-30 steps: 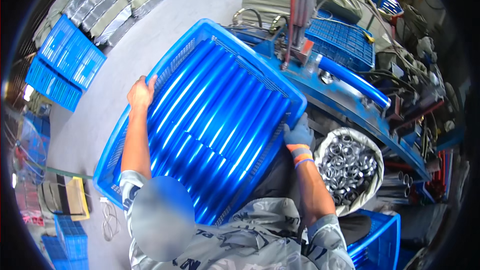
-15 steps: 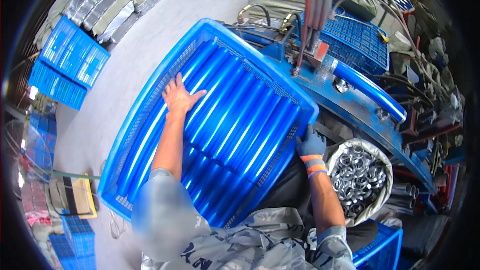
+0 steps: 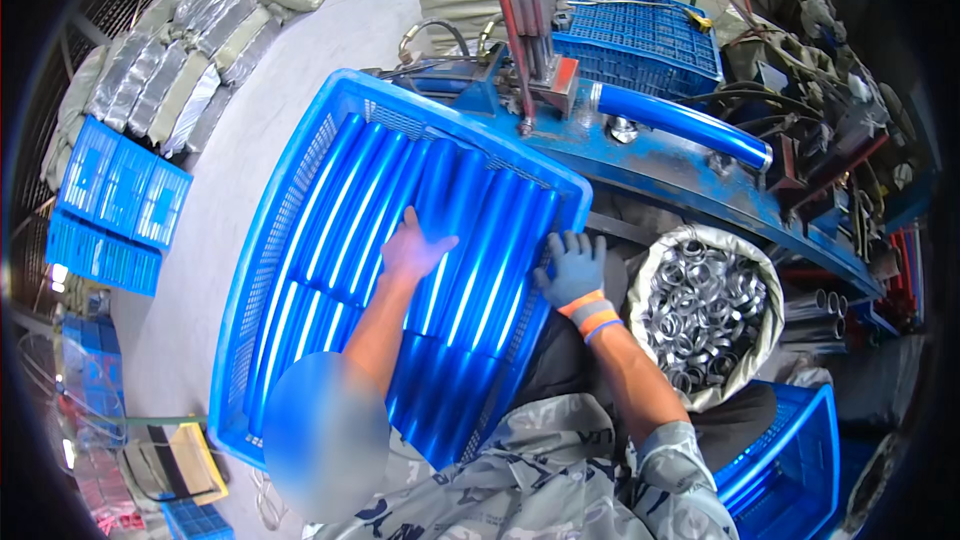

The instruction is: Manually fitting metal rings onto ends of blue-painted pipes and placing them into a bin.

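Observation:
Shiny blue metal tubes (image 3: 480,260) lie side by side in two rows inside a large blue plastic crate (image 3: 245,280) before me. My bare left hand (image 3: 413,250) is over the middle of the far row, thumb and forefinger apart, seemingly touching the tubes. Its other fingers are partly blurred and hidden. On the crate's right edge rests my right hand (image 3: 574,270), in a grey-blue glove with an orange cuff. Its fingers are spread and nothing shows in them. Another blue tube (image 3: 685,125), with a silvery end, sits on the machine beyond the crate.
A white sack (image 3: 745,380) holding many metal rings (image 3: 705,305) stands at my right. Behind it runs a blue steel machine bench (image 3: 650,175) with hoses. Another blue crate (image 3: 822,440) is at lower right. Stacked crates (image 3: 120,180) and wrapped bundles (image 3: 155,85) line the left.
My left hand has shifted right, from the crate's left side to the middle tubes. My right hand has risen from the outer side onto the edge. The view has turned slightly.

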A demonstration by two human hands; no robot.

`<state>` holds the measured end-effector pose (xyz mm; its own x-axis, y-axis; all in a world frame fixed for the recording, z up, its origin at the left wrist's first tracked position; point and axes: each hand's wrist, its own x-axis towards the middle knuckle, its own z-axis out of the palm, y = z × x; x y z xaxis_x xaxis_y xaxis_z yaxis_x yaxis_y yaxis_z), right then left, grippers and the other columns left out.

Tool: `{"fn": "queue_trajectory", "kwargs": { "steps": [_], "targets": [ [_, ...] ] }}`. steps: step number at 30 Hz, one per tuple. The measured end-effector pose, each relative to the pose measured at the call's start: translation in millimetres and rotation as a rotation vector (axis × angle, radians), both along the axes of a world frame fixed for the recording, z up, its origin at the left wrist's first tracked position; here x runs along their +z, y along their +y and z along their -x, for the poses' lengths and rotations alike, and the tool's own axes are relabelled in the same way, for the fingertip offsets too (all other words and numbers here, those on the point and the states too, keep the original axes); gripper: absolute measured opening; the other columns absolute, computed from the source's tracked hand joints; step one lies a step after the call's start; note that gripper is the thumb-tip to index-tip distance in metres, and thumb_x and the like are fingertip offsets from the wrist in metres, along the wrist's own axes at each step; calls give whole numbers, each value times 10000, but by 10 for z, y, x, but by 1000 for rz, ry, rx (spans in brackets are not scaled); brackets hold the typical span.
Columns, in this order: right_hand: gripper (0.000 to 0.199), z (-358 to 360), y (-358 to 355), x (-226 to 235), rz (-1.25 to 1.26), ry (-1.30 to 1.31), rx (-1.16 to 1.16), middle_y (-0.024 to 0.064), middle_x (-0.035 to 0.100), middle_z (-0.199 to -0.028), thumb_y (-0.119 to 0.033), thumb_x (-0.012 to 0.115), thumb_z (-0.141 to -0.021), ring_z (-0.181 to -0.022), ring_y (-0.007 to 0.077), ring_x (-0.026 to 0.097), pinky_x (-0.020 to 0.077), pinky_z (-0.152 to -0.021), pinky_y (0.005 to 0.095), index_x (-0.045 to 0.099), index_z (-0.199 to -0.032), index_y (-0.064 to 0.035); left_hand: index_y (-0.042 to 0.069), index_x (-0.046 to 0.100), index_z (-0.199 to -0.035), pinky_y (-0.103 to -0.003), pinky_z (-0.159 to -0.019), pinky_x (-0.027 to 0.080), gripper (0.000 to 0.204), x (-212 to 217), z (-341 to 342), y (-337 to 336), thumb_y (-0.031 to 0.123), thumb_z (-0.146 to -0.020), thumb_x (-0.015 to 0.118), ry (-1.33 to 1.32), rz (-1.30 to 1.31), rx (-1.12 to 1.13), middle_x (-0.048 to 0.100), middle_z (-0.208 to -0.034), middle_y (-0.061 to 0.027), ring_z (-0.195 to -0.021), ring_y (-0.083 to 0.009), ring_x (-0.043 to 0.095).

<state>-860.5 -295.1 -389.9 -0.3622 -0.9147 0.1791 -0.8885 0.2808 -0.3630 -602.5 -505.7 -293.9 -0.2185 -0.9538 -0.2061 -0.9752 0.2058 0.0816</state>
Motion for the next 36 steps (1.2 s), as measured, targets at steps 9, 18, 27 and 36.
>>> {"fn": "queue_trajectory", "kwargs": {
  "steps": [9, 18, 27, 36],
  "targets": [
    [611, 101, 652, 380, 322, -234, 113, 205, 749, -1444, -396, 824, -989, -1414, 390, 668, 459, -1244, 590, 724, -1487, -57, 10, 237, -1838, -541, -1258, 527, 1333, -272, 5, 251, 632, -878, 922, 141, -43, -125, 568, -1703, -342, -1524, -488, 629],
    [597, 1316, 2718, -531, 289, -448, -539, 299, 738, -1510, -292, 855, -1026, -1434, 454, 694, 530, -1231, 482, 717, -1509, 32, 33, 231, -1840, -556, -1303, 486, 1183, -482, 14, 722, 296, -912, 917, 275, 95, -254, 488, -1745, -332, -1594, -515, 517],
    [699, 2136, 1081, 847, 466, -107, -177, 265, 682, -1595, -261, 861, -1004, -1485, 458, 646, 497, -1267, 514, 640, -1621, -18, 176, 279, -1854, -795, -1280, 384, 997, -785, 133, 919, 349, -1023, 801, 174, 111, -192, 361, -1862, -224, -1708, -521, 331],
    [860, 3667, -632, 787, -58, 480, -335, 94, 626, -1661, -198, 820, -908, -1573, 369, 539, 383, -1280, 671, 509, -1707, -251, 146, 289, -1854, -801, -1278, 380, 966, -711, 319, 780, 337, -1039, 771, 182, 55, -201, 334, -1877, -247, -1715, -543, 316]
  ]
}}
